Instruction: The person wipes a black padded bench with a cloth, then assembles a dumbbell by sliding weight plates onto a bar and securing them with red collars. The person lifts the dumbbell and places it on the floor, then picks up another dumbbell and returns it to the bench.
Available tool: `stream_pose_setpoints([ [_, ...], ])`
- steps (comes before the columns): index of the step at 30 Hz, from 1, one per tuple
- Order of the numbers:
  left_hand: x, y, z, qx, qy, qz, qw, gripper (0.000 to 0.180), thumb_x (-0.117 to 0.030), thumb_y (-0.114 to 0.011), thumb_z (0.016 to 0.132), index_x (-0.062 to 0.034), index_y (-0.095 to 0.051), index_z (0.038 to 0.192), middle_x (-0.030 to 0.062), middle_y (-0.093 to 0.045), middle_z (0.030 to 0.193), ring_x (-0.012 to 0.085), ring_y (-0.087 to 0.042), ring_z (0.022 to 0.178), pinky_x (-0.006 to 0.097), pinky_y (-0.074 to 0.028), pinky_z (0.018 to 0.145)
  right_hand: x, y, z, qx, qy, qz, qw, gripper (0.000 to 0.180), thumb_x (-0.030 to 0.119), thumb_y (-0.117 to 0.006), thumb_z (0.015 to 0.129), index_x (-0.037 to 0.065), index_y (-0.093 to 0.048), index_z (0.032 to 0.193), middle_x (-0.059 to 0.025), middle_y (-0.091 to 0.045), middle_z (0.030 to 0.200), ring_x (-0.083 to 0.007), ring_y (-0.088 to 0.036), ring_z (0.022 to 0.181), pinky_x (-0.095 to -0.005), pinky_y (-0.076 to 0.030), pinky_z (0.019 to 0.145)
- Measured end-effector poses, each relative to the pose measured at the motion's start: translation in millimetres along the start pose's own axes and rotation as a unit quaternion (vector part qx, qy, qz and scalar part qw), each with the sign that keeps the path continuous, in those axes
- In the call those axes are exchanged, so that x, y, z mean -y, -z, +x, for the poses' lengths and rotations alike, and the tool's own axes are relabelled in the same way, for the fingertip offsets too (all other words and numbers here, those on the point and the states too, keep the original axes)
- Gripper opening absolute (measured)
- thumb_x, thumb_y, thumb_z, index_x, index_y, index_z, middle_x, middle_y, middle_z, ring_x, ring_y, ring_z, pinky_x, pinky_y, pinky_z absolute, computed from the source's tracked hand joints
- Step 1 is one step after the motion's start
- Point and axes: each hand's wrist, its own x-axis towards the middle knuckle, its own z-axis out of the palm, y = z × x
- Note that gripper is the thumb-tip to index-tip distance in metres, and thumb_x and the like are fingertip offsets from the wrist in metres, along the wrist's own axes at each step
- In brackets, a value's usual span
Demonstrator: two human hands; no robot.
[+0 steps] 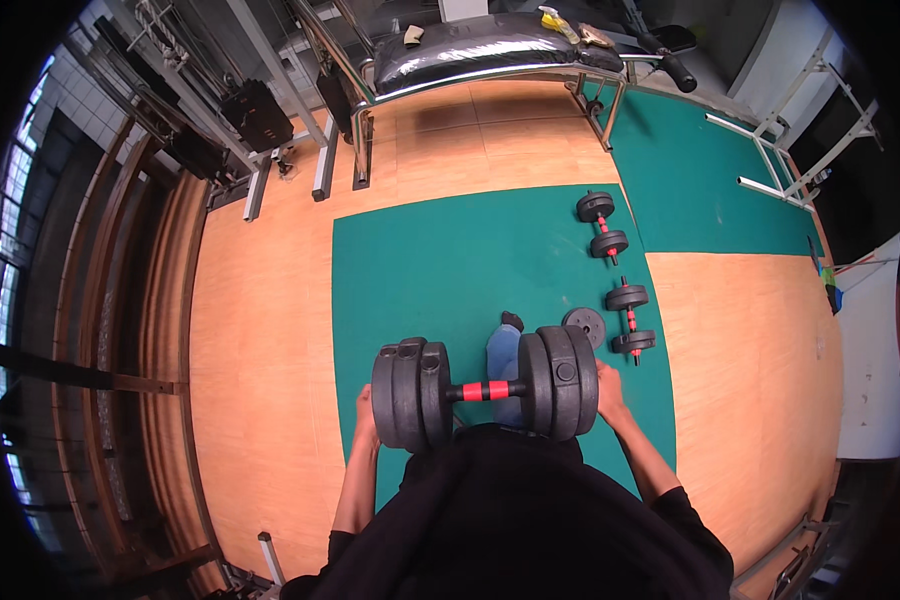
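The person's black-clad torso (pixel 530 520) fills the bottom of the view, and just beyond it a large black dumbbell (pixel 485 390) with a red-banded handle is held level, above the green floor mat (pixel 420 270). The left hand (pixel 366 420) presses flat against the outer face of the left stack of plates, and the right hand (pixel 608 395) does the same at the right end. Both hands are spread wide against the plates rather than wrapped round the bar, so the weight seems carried by squeeze alone.

Under the handle a jeans-clad leg and dark shoe (pixel 508 345) show. A loose weight plate (pixel 584 325) lies on the mat just beside the right stack, and two smaller dumbbells (pixel 602 226) (pixel 630 320) lie farther right along the mat's edge. A padded bench (pixel 480 45) on a metal frame stands well beyond, on the wooden floor (pixel 260 330).

The risk, as I judge it: if a palm slips, the dumbbell tilts and drops toward the foot below it.
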Motion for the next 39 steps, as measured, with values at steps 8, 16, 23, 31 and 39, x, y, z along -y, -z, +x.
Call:
stream_pose_setpoints([
  [8,-46,-140,149,0.003,0.027,0.101,0.995,0.027,-0.013,-0.055,0.089,0.0024,-0.059,0.11,0.0086,-0.065,0.095,0.0168,-0.062,0.08,0.03,-0.052,0.071,20,48,220,0.044,-0.04,-0.055,0.997,0.04,0.032,-0.037,0.092,0.0,-0.061,0.085,-0.0268,-0.058,0.073,-0.0443,-0.058,0.075,-0.0487,-0.044,0.067],
  [16,-167,-272,284,0.017,-0.025,0.084,0.996,0.012,-0.011,-0.051,0.091,-0.0034,-0.055,0.083,0.0003,-0.057,0.075,0.0095,-0.053,0.065,0.027,-0.047,0.059,65,75,423,0.006,0.045,-0.039,0.998,0.042,0.037,-0.038,0.094,0.001,-0.06,0.09,-0.0265,-0.059,0.076,-0.0449,-0.057,0.077,-0.0457,-0.045,0.066],
  [23,-247,-352,478,0.03,-0.048,0.044,0.997,0.018,-0.016,-0.048,0.094,-0.0029,-0.058,0.088,0.0014,-0.059,0.076,0.0094,-0.053,0.065,0.026,-0.047,0.059,115,55,629,0.004,0.047,-0.051,0.998,0.029,0.028,-0.051,0.086,0.003,-0.062,0.095,-0.0249,-0.062,0.081,-0.0433,-0.059,0.082,-0.043,-0.047,0.068],
  [31,-415,-463,611,0.094,0.007,0.084,0.992,0.017,-0.014,-0.05,0.093,-0.0009,-0.057,0.101,0.0068,-0.062,0.084,0.0138,-0.059,0.071,0.029,-0.051,0.063,176,45,801,-0.022,-0.018,0.019,0.999,0.033,0.032,-0.047,0.089,0.002,-0.062,0.092,-0.0235,-0.062,0.075,-0.0419,-0.06,0.074,-0.0404,-0.047,0.064],
  [39,-517,-613,762,0.101,-0.021,0.109,0.989,0.024,-0.012,-0.048,0.093,0.0011,-0.056,0.111,0.0088,-0.064,0.095,0.0162,-0.062,0.083,0.028,-0.051,0.07,221,71,1052,-0.072,0.025,0.06,0.995,0.041,0.034,-0.039,0.094,0.0,-0.06,0.087,-0.0249,-0.059,0.068,-0.0393,-0.06,0.066,-0.0412,-0.045,0.06],
])
